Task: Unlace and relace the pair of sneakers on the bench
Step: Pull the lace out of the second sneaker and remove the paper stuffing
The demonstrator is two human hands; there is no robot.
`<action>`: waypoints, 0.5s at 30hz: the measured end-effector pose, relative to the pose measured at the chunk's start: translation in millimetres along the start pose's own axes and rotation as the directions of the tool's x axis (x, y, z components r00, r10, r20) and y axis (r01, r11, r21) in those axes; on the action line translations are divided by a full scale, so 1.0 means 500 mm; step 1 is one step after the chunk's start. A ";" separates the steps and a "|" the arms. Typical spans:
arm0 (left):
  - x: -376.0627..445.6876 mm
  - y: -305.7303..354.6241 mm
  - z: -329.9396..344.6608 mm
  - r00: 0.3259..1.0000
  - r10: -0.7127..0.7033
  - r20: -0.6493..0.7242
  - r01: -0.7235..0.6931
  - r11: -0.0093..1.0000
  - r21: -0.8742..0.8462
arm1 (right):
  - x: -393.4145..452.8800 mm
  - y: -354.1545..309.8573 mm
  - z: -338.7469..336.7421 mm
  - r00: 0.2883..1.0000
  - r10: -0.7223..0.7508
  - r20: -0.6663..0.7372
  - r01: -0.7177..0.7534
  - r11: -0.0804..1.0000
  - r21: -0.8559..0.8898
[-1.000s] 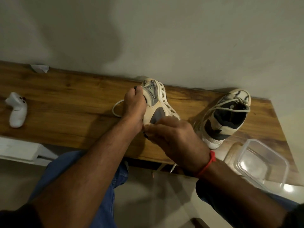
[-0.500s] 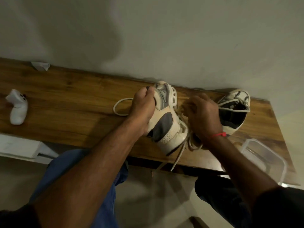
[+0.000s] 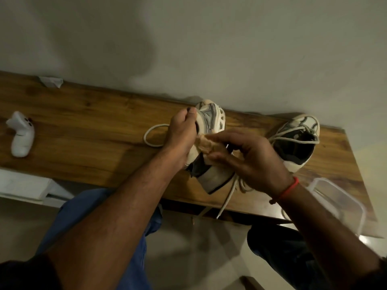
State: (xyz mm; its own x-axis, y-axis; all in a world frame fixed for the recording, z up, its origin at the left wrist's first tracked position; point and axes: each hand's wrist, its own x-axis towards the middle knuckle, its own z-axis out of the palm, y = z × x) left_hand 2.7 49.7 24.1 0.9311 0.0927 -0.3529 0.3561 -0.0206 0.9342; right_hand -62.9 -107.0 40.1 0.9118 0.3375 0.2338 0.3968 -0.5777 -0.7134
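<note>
Two cream and grey sneakers sit on the wooden bench [image 3: 83,130]. My left hand [image 3: 182,135] grips the near sneaker [image 3: 211,122] by its left side, toe pointing to the wall. My right hand [image 3: 249,158] pinches the tan tongue [image 3: 206,144] of that sneaker between thumb and fingers. A white lace [image 3: 152,135] loops out on the bench left of the shoe, and another end hangs over the front edge [image 3: 226,199]. The second sneaker [image 3: 297,141] stands to the right, its lace loose across the opening.
A white game controller [image 3: 21,137] lies at the bench's left end. A crumpled white paper [image 3: 51,81] sits by the wall. A clear plastic container [image 3: 339,204] rests at the bench's right front corner. My knees are under the front edge.
My right hand went from the sneaker's heel to its right side, then came back to the tongue. The sneaker turned slightly under my left hand's grip.
</note>
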 end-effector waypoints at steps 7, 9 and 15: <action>-0.007 -0.004 0.000 0.968 0.058 0.244 -0.043 0.997 -0.063 | 0.007 0.033 0.002 0.974 -0.197 -0.114 0.152 0.935 -0.320; -0.014 -0.006 0.005 0.939 0.090 0.332 -0.082 0.996 -0.038 | 0.014 0.060 -0.024 0.960 -0.128 -0.249 0.029 0.931 -0.365; -0.018 -0.020 0.014 0.873 0.176 0.454 -0.192 0.981 -0.013 | -0.004 0.056 -0.040 0.947 -0.009 -0.322 -0.082 0.960 -0.267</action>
State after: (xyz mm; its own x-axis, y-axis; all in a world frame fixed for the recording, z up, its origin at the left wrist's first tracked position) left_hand -8.7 42.0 17.3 0.9121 -0.3744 -0.1671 0.1700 -0.0255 0.9851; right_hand -51.5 -138.8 32.9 0.8938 0.0849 0.4403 0.3343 -0.7806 -0.5281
